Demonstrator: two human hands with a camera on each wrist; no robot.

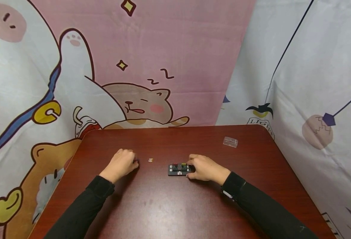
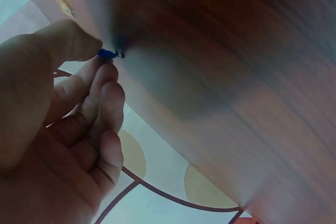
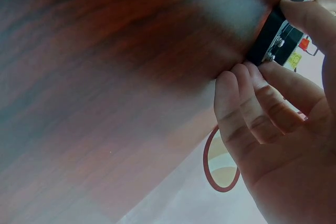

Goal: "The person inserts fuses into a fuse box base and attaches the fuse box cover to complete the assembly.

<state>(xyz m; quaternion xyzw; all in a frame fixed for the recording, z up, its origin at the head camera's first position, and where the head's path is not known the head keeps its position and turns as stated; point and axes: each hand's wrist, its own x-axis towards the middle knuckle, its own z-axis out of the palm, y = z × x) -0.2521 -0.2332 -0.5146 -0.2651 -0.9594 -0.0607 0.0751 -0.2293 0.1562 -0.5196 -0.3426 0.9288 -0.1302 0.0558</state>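
Note:
My left hand pinches a small blue blade fuse between thumb and forefinger, just over the table; its short dark prongs point away from the fingertips. In the head view the hand covers that fuse. A flat black fuse block with silver screws lies on the table, with red and yellow pieces along its far side. My right hand grips the right end of the block, thumb on the near side and fingers on the far side. In the right wrist view, the thumb and fingertips stand on opposite edges of the block.
Between the left hand and the block lie small pale yellowish pieces. A clear plastic case or lid is at the back right of the brown table. Behind the table hangs a printed cartoon cloth.

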